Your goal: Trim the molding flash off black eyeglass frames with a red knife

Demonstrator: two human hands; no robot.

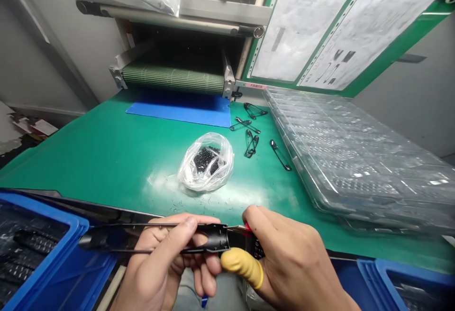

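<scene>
My left hand (167, 259) is closed round a long, black, hollow plastic shell (117, 239), which lies nearly level across the front of the table. Its thumb presses on the top near the right end. Just beside that end is my right hand (287, 249), fingers curled, with a yellow finger cot (241, 266) over the thumb. It grips a small red-handled tool (247, 227) whose thin metal tip reaches the shell's end; the fingers hide most of it. Ahead of both hands, an open clear plastic bag (185, 173) holds tiny black parts (208, 159).
Several black safety pins (251, 143) lie right of the bag. Stacked clear compartment trays (341, 159) fill the right side. A green conveyor (174, 77) and blue sheet (177, 112) are at the back. Blue bins (67, 221) flank the front; the left one holds black parts.
</scene>
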